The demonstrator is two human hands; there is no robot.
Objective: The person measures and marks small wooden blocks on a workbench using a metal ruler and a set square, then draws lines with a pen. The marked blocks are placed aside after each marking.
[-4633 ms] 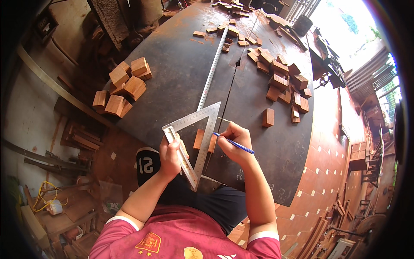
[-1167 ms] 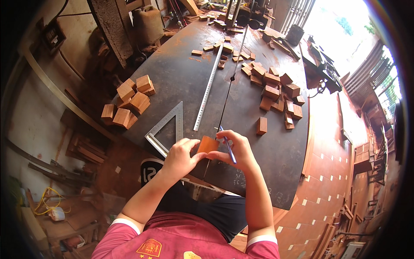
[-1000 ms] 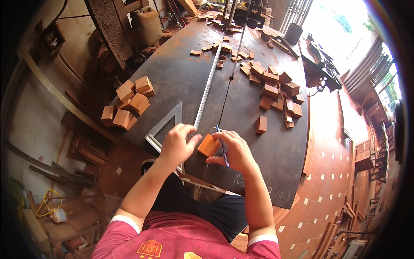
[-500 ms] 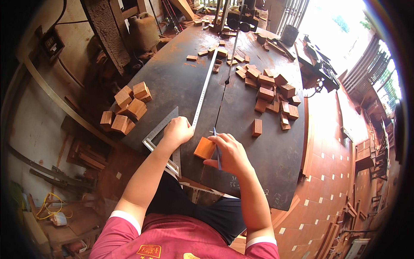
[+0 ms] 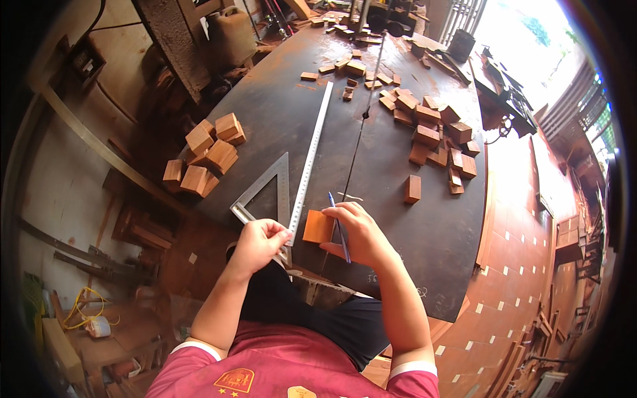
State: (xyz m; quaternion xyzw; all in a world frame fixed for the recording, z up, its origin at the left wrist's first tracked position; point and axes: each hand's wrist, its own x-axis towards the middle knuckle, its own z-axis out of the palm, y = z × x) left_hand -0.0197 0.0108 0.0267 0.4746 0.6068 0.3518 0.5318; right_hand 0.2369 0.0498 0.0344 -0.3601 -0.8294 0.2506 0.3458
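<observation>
As the left grip (image 5: 261,243) pinches the ruler (image 5: 310,164), long axis pointing forward-right, right grip (image 5: 360,235) clamped on pen (image 5: 341,232)

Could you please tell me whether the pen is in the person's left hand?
No, the blue pen is in the right hand, while the left hand holds the near end of the long ruler.
</observation>
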